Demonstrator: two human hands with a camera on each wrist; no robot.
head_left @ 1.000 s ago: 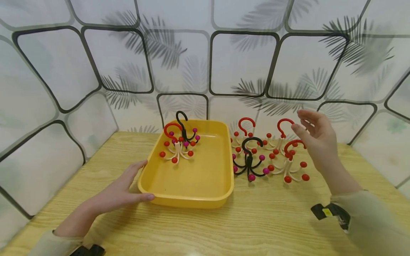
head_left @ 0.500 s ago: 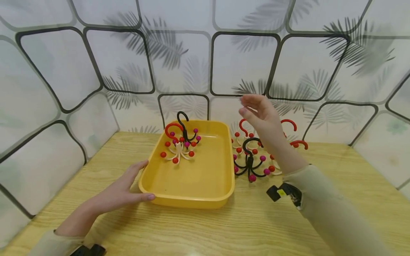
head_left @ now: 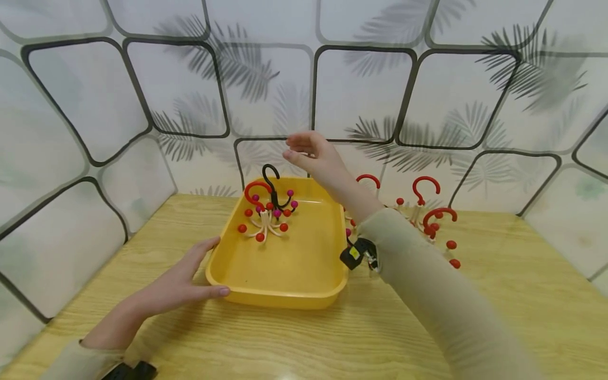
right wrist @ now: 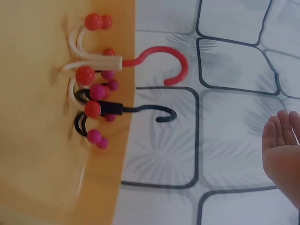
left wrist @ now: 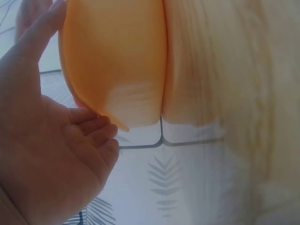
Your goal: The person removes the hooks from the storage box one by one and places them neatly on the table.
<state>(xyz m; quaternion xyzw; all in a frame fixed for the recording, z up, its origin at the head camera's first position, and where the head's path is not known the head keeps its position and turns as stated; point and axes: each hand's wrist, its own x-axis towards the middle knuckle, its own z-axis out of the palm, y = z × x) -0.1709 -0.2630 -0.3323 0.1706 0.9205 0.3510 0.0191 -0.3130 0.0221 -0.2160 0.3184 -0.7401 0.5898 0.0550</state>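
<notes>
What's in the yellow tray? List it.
Visible in the yellow tray: a white hanger and, behind it, a black hanger. Parts of the black one's arms are hidden behind the white one.

The left arm point(head_left: 111, 327) comes in low from the lower left, and its hand, the left hand point(head_left: 178, 287), lies with the thumb point(head_left: 209, 292) stretched well apart from the fingers point(left wrist: 91, 126), which bend gently and sit close together in the left wrist view. The right arm point(head_left: 427, 285) reaches forward and inward from the lower right, wrist point(head_left: 363, 203) raised, with the right hand point(head_left: 325, 164) higher than the left, its fingers loosely curved above a separated thumb.
</notes>
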